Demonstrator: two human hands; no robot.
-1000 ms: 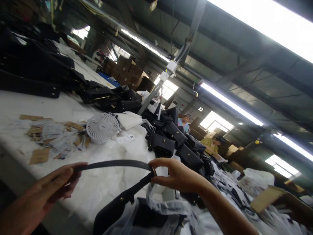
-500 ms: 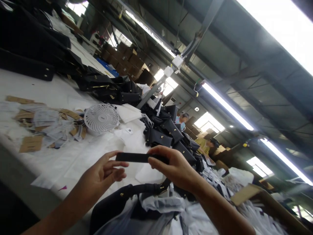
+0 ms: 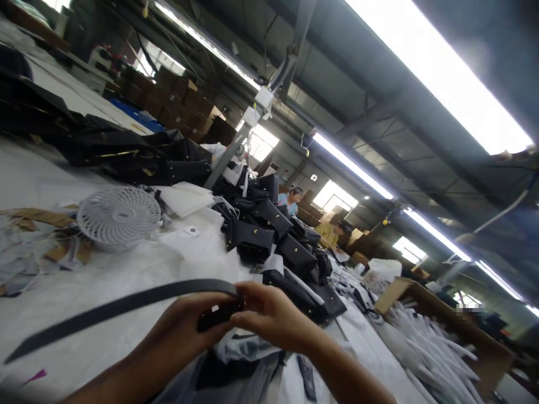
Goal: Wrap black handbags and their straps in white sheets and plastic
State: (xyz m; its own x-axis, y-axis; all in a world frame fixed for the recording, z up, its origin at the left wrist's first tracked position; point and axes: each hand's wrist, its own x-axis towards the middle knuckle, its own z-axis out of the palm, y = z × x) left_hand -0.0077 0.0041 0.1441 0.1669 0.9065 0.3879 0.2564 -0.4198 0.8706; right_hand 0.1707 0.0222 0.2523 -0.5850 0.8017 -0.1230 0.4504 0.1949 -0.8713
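A long black strap (image 3: 126, 300) arches from my fingers out to the left, its pointed free end over the white table covering. My right hand (image 3: 273, 314) pinches the strap near its bend, thumb against fingers. Close against it, my left hand (image 3: 185, 322) is closed round a dark folded part of the strap, and its fingertips are partly hidden. Below both hands lies a black bag (image 3: 227, 373) partly wrapped in clear plastic, close to my body.
A white fan (image 3: 120, 216) stands on the left beside brown and grey tags (image 3: 67, 247). Black bags (image 3: 252, 235) are heaped ahead. On the right, a cardboard box (image 3: 442, 320) holds white strips. Two people (image 3: 328, 235) sit farther back.
The strap was a short dark bar between my hands; now a long length swings out leftward. My left hand has closed in beside my right. The view has turned rightward.
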